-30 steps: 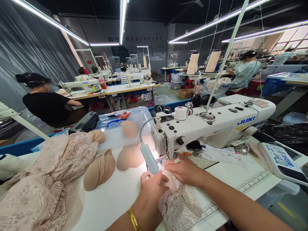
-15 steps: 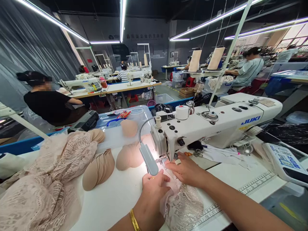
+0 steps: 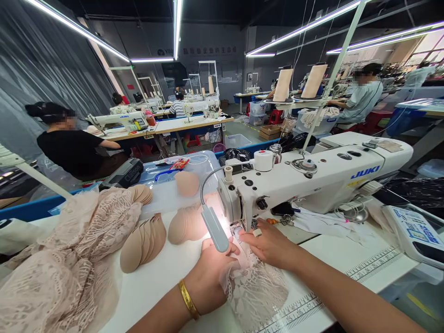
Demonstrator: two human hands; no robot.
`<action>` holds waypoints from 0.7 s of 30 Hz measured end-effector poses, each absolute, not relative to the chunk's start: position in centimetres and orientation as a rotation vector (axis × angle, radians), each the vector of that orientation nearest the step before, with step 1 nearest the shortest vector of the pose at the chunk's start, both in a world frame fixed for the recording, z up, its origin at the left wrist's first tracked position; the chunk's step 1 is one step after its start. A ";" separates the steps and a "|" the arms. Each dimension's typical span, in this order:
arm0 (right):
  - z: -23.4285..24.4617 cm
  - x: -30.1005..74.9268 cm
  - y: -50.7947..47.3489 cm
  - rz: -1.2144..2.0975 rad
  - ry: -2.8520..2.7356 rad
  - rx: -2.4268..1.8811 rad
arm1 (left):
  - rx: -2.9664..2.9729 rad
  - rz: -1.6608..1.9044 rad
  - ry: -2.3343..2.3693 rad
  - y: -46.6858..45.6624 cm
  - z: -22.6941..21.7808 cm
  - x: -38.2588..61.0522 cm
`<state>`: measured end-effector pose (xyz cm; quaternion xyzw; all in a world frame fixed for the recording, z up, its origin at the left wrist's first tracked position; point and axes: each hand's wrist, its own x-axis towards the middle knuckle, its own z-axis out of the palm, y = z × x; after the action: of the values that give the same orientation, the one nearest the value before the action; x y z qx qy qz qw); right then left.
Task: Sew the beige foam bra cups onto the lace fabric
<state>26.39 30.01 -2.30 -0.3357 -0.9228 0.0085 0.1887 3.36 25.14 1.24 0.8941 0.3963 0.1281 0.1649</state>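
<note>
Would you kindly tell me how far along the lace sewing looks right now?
Done: unclear; a lace heap lies far left. In hand: the left hand and right hand hold a lace piece at the needle of the sewing machine. Left: stacked foam cups lie untouched beside it.

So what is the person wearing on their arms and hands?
Both arms are bare, no sleeves or gloves. The left hand has a shiny gold metal bangle on its wrist. The right hand has a small pale patch on one finger, perhaps tape.
</note>
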 end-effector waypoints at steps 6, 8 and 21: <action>-2.7 26.4 30.0 -0.054 -2.575 -0.991 | 2.577 0.506 0.966 27.4 1.7 2.1; -2.6 26.4 29.9 -0.013 -2.570 -0.992 | 2.594 0.505 0.962 27.9 1.9 1.7; -2.0 26.9 29.6 0.180 -2.672 -0.768 | 2.852 0.326 0.920 26.9 0.7 1.7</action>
<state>26.90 29.58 -2.01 -0.2714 -0.9439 0.0638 0.1768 1.75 26.94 0.65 0.9442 0.3045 0.1079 0.0638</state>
